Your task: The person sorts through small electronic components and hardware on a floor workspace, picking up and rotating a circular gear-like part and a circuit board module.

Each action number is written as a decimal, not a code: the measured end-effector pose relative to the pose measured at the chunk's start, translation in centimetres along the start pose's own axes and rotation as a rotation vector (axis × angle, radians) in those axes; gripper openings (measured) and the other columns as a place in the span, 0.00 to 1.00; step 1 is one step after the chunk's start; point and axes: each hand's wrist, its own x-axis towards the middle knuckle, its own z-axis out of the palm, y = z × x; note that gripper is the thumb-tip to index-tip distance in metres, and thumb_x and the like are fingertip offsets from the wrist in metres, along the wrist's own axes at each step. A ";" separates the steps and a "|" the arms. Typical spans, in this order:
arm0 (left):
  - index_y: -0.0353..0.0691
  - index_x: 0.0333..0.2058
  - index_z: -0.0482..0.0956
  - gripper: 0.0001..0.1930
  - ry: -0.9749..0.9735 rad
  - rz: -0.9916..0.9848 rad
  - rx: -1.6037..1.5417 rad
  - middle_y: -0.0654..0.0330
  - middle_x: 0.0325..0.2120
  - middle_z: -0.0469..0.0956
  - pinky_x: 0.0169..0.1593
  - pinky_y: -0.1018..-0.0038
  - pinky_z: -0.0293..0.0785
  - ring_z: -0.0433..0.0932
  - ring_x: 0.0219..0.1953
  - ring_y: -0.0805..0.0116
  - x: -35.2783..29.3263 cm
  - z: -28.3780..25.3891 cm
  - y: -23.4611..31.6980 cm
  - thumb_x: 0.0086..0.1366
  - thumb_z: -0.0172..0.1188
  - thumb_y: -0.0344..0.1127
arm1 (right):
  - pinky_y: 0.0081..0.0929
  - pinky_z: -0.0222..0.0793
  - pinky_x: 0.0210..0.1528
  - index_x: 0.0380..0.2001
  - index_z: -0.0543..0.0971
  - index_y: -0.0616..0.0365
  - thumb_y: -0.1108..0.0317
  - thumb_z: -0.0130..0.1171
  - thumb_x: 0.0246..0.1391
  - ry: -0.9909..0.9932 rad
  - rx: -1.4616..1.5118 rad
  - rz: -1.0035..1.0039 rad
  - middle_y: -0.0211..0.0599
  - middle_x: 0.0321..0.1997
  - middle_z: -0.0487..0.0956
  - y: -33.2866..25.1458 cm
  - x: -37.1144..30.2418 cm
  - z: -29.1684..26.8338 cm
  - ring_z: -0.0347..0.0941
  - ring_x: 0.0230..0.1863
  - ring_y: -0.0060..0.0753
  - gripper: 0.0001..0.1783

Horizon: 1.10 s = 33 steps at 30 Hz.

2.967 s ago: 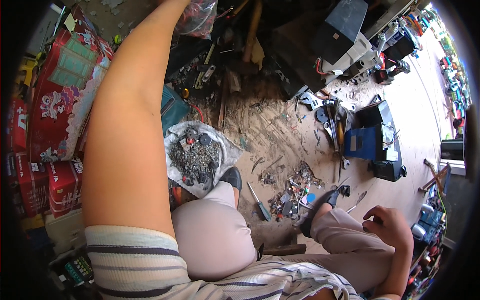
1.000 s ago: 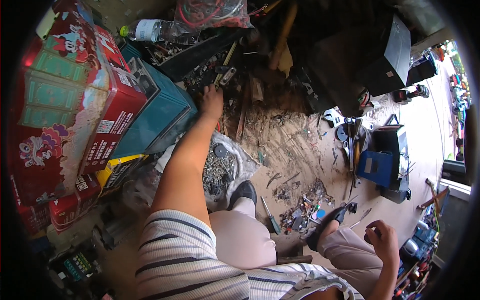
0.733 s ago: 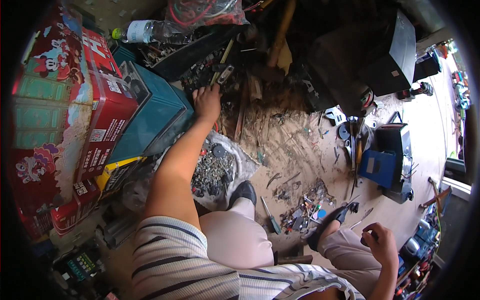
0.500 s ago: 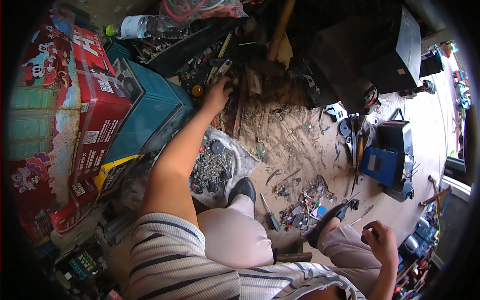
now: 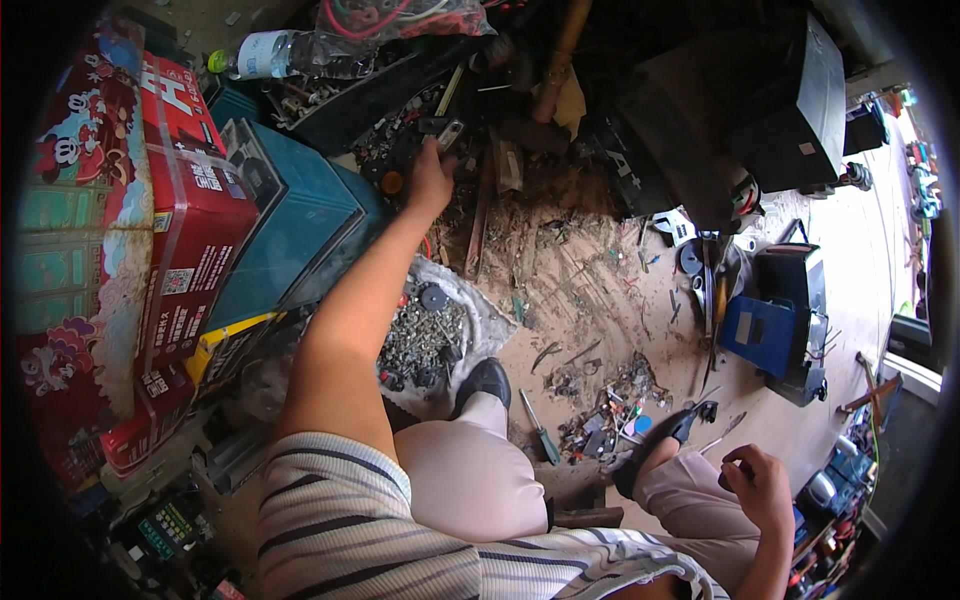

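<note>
My left hand reaches far out over the dark clutter. Its fingers close at the lower end of a small silver metal piece; the dimness hides part of the grip. Beside it lie a yellow stick and a round amber thing. At the lower right, my right hand is curled above my knee around a small dark object, mostly covered by the fingers. Between my left forearm and my shoe, a pale sack lies spread with a heap of small metal bits on it.
Red cartons and a teal case stand at the left. A plastic bottle lies at the top. A screwdriver and mixed scraps are on the floor. A black-and-blue box sits at the right.
My left hand has moved slightly up and left, and its fingers have come against the silver piece. My right hand has hardly moved.
</note>
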 end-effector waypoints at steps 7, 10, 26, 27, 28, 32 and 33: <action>0.35 0.50 0.65 0.18 0.144 0.177 0.180 0.40 0.44 0.71 0.39 0.52 0.74 0.74 0.38 0.38 5.4 0.9 0.7 0.62 0.58 0.25 | 0.26 0.70 0.28 0.31 0.79 0.62 0.69 0.62 0.51 -0.002 -0.035 0.016 0.40 0.21 0.80 -0.2 0.5 0.1 0.77 0.22 0.33 0.07; 0.36 0.47 0.67 0.14 0.096 0.131 0.461 0.40 0.42 0.72 0.34 0.54 0.77 0.77 0.37 0.43 5.4 1.8 0.4 0.63 0.56 0.24 | 0.25 0.70 0.28 0.31 0.79 0.62 0.70 0.62 0.52 -0.011 -0.015 0.033 0.40 0.21 0.80 -0.4 0.7 0.1 0.77 0.22 0.32 0.06; 0.36 0.49 0.66 0.18 -0.119 -0.157 0.603 0.47 0.47 0.72 0.58 0.51 0.63 0.70 0.52 0.49 4.5 0.9 3.7 0.63 0.59 0.32 | 0.26 0.70 0.28 0.31 0.78 0.63 0.70 0.61 0.52 0.007 -0.030 0.019 0.40 0.21 0.80 0.3 0.2 0.4 0.77 0.22 0.32 0.06; 0.38 0.49 0.67 0.17 -0.055 -0.136 0.630 0.49 0.49 0.71 0.57 0.51 0.62 0.69 0.52 0.49 4.3 1.3 3.0 0.63 0.60 0.33 | 0.26 0.69 0.28 0.31 0.78 0.63 0.70 0.61 0.52 0.003 -0.017 0.022 0.40 0.21 0.79 0.2 0.1 0.3 0.76 0.22 0.32 0.06; 0.40 0.48 0.68 0.17 0.007 -0.112 0.652 0.50 0.50 0.71 0.56 0.52 0.61 0.69 0.52 0.49 4.2 1.2 3.6 0.63 0.61 0.34 | 0.26 0.69 0.28 0.31 0.78 0.63 0.70 0.61 0.52 0.001 -0.005 0.031 0.40 0.21 0.79 0.2 0.1 0.3 0.76 0.22 0.31 0.06; 0.42 0.47 0.70 0.15 -0.110 -0.169 0.668 0.50 0.52 0.69 0.59 0.53 0.60 0.68 0.55 0.50 3.8 0.5 5.8 0.62 0.61 0.34 | 0.25 0.69 0.28 0.31 0.78 0.63 0.71 0.61 0.52 0.003 -0.009 0.033 0.40 0.21 0.79 0.7 -0.4 0.3 0.76 0.22 0.31 0.06; 0.42 0.46 0.71 0.16 -0.120 -0.136 0.606 0.49 0.52 0.70 0.58 0.52 0.63 0.69 0.55 0.50 3.7 0.6 5.9 0.60 0.62 0.34 | 0.25 0.69 0.28 0.32 0.78 0.63 0.71 0.60 0.53 0.009 -0.016 0.013 0.40 0.21 0.79 1.1 -0.4 0.2 0.76 0.22 0.30 0.06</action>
